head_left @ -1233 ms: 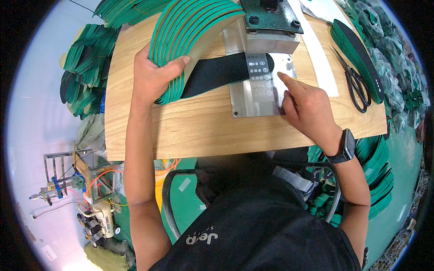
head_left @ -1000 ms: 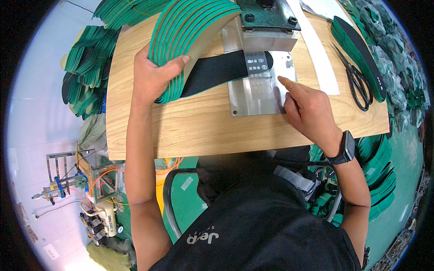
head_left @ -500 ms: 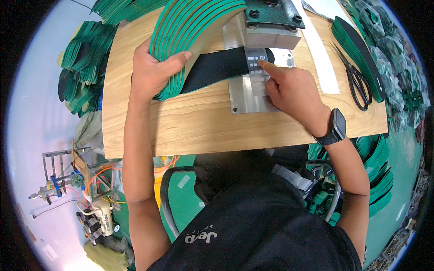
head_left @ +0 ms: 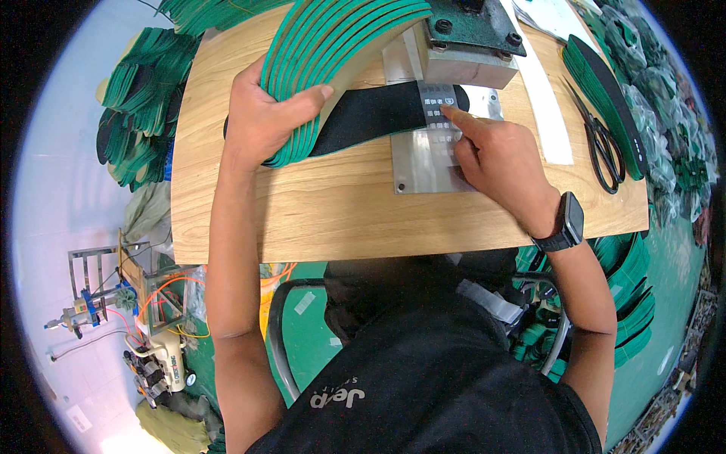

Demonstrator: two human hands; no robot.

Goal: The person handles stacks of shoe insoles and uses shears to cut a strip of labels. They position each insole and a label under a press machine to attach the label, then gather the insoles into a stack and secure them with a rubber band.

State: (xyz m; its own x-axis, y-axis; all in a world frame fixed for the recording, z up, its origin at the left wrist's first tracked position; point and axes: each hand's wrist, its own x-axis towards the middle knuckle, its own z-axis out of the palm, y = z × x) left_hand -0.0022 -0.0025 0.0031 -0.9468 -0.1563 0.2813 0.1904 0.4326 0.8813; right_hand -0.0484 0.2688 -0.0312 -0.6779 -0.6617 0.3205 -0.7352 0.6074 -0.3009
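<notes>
My left hand point(head_left: 268, 121) grips a thick curved stack of green-edged insoles point(head_left: 333, 45), thumb on the near side and fingers behind, out of sight. Under and beside the stack, one black insole point(head_left: 370, 117) lies flat, its right end on a metal plate point(head_left: 416, 170). Across that end runs a clear film strip point(head_left: 440, 129) printed in rows of white marks. My right hand point(head_left: 503, 155) touches the strip with its outstretched index fingertip, the other fingers curled and gripping nothing visible. Just beyond stands a metal press block point(head_left: 473, 64) with a dark bolted top plate.
Black scissors point(head_left: 605, 151) and another green-edged insole stack point(head_left: 605, 106) lie at the right of the wooden table point(head_left: 325, 227). A white strip point(head_left: 548, 121) runs beside the press. More insoles point(head_left: 140, 106) are piled off the left edge. An air compressor point(head_left: 166, 359) stands lower left.
The whole view has shifted slightly, so the table things sit a little further right. More rows of white print show on the film. Both hands keep their places.
</notes>
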